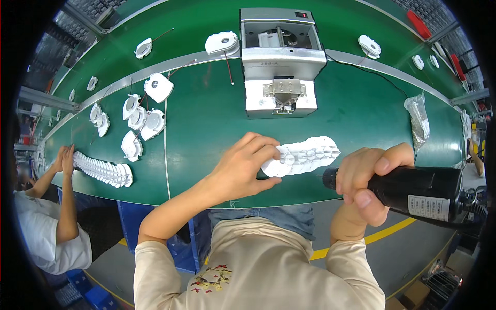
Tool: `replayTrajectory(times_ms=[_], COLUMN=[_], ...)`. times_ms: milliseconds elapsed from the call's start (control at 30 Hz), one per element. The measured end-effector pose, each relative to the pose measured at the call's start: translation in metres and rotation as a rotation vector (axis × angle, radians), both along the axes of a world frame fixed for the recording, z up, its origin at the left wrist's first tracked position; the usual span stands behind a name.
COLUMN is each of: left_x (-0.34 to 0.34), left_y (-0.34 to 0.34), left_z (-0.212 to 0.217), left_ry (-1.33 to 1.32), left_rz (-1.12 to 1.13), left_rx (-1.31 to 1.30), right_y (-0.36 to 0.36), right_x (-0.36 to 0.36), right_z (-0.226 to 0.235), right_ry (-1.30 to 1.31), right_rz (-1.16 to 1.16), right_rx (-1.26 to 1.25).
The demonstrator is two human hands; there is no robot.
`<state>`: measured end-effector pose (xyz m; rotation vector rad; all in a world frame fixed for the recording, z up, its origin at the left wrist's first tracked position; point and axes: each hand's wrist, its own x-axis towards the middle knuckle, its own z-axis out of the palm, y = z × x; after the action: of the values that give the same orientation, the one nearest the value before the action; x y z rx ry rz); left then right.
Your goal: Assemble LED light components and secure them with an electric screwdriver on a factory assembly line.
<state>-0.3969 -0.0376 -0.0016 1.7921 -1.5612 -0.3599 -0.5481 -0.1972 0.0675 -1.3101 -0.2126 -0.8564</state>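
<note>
My right hand [369, 173] is wrapped round a black electric screwdriver [418, 188], its tip pointing left toward a row of white plastic parts. That row of overlapping white parts [310, 155] lies on the green table in front of me. At the row's left end, my left hand [245, 163] grips a rounded white part [277, 166] between thumb and fingers. The screwdriver's tip is apart from the row, just right of its lower edge. What lies under my left fingers is hidden.
A grey machine [279, 62] stands beyond the row. Several white units with wires [153, 124] lie to the left; a clear bag of small pieces [418, 121] is at right. A co-worker's hands [64, 159] touch another white row [103, 171]. A conveyor [196, 26] runs behind.
</note>
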Motion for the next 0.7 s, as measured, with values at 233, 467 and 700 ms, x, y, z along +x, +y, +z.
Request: replayTrajectory(times_ms=[233,467,700], left_x=[-0.003,0.062,0.250], left_y=[-0.006,0.007,0.027], left_z=[0.001,0.043,0.083], left_ry=[-0.066,-0.148,-0.339], left_rz=[0.035,0.188,0.943], left_rx=[0.072,-0.068,0.044], right_y=[-0.009,-0.020,-0.028], right_x=[0.000,-0.011,0.001], right_z=[0.000,-0.002,-0.003], right_ry=[-0.034,-0.024,0.076], right_rz=[0.060,-0.061,-0.120], right_rx=[-0.060,0.078,0.068])
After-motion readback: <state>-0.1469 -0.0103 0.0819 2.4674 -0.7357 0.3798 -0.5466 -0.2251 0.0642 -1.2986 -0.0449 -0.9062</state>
